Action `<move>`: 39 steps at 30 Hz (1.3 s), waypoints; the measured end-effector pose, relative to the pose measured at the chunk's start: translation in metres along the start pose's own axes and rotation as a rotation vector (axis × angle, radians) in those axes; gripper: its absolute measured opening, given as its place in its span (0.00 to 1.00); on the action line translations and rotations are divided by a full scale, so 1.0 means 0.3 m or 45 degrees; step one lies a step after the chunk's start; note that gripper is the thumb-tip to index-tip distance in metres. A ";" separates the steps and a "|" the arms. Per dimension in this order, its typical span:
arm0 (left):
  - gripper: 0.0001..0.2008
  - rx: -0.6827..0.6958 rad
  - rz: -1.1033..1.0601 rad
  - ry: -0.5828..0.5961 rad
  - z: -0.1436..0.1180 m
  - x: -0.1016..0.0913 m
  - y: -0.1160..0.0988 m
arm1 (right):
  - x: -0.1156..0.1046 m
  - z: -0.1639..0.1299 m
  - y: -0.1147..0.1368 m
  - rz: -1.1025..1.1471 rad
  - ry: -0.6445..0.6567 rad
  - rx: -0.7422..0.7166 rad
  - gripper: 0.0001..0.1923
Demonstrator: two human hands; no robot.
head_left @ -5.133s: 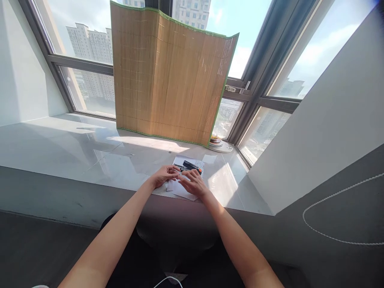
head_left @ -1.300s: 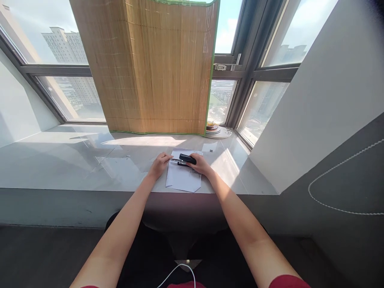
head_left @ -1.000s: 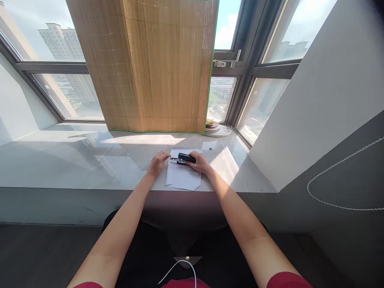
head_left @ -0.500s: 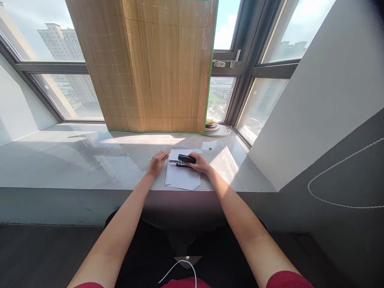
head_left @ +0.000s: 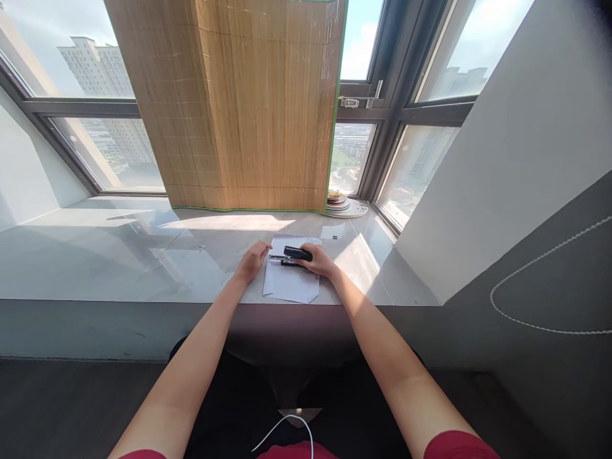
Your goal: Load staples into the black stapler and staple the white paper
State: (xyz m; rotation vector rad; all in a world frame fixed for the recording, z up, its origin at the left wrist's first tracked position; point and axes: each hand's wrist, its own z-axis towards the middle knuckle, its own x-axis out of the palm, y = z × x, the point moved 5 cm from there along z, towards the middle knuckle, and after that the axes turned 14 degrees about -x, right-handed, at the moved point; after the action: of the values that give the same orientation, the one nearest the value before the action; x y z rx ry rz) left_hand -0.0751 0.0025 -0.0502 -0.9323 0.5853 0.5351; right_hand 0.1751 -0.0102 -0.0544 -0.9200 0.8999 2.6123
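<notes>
Barely shifted since half a second ago, only left hand (head_left: 252, 262) edging nearer the paper's top corner. Left fingers curled, resting at the left edge of the white paper (head_left: 289, 285) lying on the worktop (head_left: 119, 255). Right hand (head_left: 318, 262) gripping the black stapler (head_left: 297, 254), metal nose pointing toward the left fingers. Stacked dishes (head_left: 340, 204) sitting well beyond, by the bamboo screen (head_left: 248, 108).

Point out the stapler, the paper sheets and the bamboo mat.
stapler (head_left: 298, 254), head view, black top.
paper sheets (head_left: 288, 285), head view, bare near part.
bamboo mat (head_left: 248, 108), head view, middle slats.
</notes>
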 end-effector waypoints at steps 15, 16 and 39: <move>0.12 0.166 -0.028 0.131 -0.012 0.006 -0.029 | -0.004 0.002 0.011 -0.039 0.024 0.012 0.11; 0.12 0.144 -0.021 0.125 -0.012 0.005 -0.026 | -0.004 0.003 0.011 -0.037 0.024 0.011 0.11; 0.07 0.027 -0.055 0.101 0.011 -0.007 -0.010 | -0.001 0.004 0.013 -0.043 0.031 -0.004 0.11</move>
State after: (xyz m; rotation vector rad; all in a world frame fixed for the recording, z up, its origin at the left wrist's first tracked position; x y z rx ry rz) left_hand -0.0740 0.0034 -0.0455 -0.9472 0.6400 0.4543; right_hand 0.1731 -0.0125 -0.0518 -0.9614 0.8787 2.5804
